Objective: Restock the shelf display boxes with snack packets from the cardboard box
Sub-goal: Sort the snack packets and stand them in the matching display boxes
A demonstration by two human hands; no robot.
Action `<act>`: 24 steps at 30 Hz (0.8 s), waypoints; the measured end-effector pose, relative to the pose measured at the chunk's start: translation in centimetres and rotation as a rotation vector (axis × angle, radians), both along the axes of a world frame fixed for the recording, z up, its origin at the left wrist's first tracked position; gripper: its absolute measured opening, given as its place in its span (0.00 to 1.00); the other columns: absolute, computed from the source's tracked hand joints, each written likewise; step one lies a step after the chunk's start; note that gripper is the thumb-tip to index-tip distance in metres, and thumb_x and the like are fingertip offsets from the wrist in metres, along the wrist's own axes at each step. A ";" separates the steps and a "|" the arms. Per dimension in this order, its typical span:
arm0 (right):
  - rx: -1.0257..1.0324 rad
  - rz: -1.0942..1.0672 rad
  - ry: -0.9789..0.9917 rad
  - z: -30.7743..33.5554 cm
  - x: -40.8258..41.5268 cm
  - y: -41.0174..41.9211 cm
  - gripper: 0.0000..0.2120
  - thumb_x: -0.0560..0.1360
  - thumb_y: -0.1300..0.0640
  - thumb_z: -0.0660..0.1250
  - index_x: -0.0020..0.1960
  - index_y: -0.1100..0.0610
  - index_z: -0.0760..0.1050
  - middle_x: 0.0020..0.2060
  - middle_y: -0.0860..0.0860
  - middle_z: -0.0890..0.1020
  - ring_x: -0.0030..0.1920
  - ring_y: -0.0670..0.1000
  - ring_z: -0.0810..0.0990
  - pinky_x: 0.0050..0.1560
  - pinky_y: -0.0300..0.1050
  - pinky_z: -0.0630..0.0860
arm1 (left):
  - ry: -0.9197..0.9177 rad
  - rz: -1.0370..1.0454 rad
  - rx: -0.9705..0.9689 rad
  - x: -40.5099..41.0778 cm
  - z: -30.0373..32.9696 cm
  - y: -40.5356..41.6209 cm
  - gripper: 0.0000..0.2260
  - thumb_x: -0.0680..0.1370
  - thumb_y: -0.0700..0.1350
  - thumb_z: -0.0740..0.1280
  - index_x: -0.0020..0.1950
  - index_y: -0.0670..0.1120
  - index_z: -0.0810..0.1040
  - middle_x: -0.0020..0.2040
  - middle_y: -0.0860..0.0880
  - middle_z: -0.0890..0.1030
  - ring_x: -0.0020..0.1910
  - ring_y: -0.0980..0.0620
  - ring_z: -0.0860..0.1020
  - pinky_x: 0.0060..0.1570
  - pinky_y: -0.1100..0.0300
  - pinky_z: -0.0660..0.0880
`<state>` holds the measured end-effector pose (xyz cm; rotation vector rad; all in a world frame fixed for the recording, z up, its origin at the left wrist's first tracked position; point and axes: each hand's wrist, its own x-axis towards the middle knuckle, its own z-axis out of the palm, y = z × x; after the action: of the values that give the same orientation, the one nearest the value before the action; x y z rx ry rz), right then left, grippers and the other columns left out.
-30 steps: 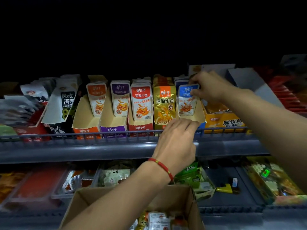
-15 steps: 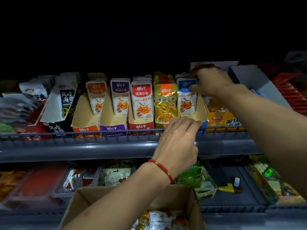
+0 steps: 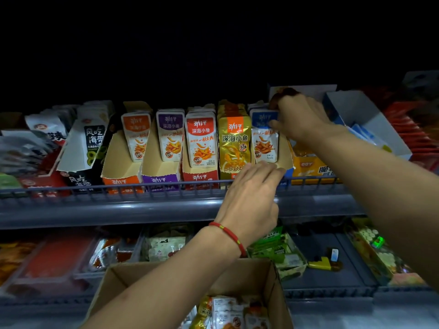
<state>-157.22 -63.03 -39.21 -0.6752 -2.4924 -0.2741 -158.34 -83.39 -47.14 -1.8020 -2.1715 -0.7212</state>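
Note:
On the upper shelf stand several open display boxes of fish-snack packets: orange (image 3: 136, 136), purple (image 3: 170, 136), red (image 3: 201, 141), gold (image 3: 234, 143) and blue (image 3: 264, 141). My right hand (image 3: 301, 117) grips the top of the blue packets in their display box (image 3: 283, 163), thumb on the front packet. My left hand (image 3: 251, 198), with a red wrist cord, reaches up to the front lip of that blue box, fingers curled at its edge. Below, the cardboard box (image 3: 273, 288) holds several mixed packets (image 3: 228, 314).
A wire rail (image 3: 95, 186) runs along the upper shelf's front. A yellow box (image 3: 313, 167) and a white-blue open box (image 3: 365, 119) sit to the right, seaweed packs (image 3: 93, 141) to the left. The lower shelf holds trays of snacks (image 3: 166, 245) and a yellow lighter-like item (image 3: 320, 263).
My right hand has shifted slightly back along the top of the blue packets. My left hand has stayed at the blue box's front lip.

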 end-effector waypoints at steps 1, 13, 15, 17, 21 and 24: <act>0.008 0.014 0.025 -0.1 0.4 -0.3 0.16 0.80 0.52 0.69 0.64 0.58 0.75 0.56 0.61 0.81 0.53 0.62 0.81 0.47 0.54 0.76 | 0.003 -0.007 0.006 0.0 0.0 -0.2 0.30 0.73 0.35 0.66 0.76 0.45 0.67 0.74 0.46 0.71 0.76 0.48 0.64 0.79 0.48 0.55; -0.166 0.316 0.223 -7.6 9.9 -15.0 0.10 0.75 0.47 0.61 0.50 0.51 0.79 0.43 0.49 0.82 0.39 0.56 0.81 0.37 0.50 0.77 | -0.038 -0.044 0.055 -3.0 -5.7 -15.4 0.16 0.72 0.35 0.66 0.58 0.44 0.79 0.54 0.48 0.79 0.55 0.47 0.77 0.58 0.54 0.74; -0.225 0.355 0.061 -10.7 10.4 -18.6 0.14 0.74 0.44 0.57 0.49 0.49 0.78 0.42 0.48 0.83 0.40 0.55 0.82 0.37 0.50 0.79 | -0.050 -0.003 -0.121 -4.0 -8.9 -18.1 0.15 0.71 0.37 0.65 0.57 0.46 0.79 0.52 0.49 0.79 0.53 0.47 0.77 0.55 0.52 0.75; -0.268 0.364 -0.157 -13.7 10.3 -21.3 0.18 0.73 0.40 0.54 0.49 0.48 0.77 0.44 0.47 0.82 0.42 0.56 0.83 0.38 0.50 0.79 | -0.105 0.080 -0.352 -4.8 -11.6 -20.2 0.16 0.72 0.40 0.64 0.59 0.48 0.78 0.55 0.48 0.80 0.57 0.46 0.77 0.55 0.51 0.76; -0.293 0.314 -0.613 -17.8 9.8 -24.3 0.16 0.78 0.42 0.57 0.50 0.52 0.76 0.43 0.52 0.81 0.47 0.60 0.82 0.40 0.48 0.73 | -0.255 0.152 -0.917 -5.5 -16.3 -22.7 0.17 0.76 0.48 0.68 0.66 0.51 0.76 0.63 0.47 0.78 0.63 0.45 0.76 0.60 0.55 0.74; -0.319 0.356 -0.816 -19.3 9.6 -25.6 0.15 0.80 0.43 0.59 0.60 0.49 0.76 0.51 0.52 0.83 0.53 0.58 0.82 0.48 0.50 0.76 | -0.310 0.089 -1.087 -5.0 -18.8 -23.6 0.19 0.74 0.49 0.73 0.64 0.49 0.78 0.62 0.46 0.79 0.62 0.45 0.77 0.58 0.56 0.74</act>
<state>-147.61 -88.64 -58.46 -0.2281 -3.4247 -0.0019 -163.36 -106.98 -65.91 -2.0387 -3.1747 0.3537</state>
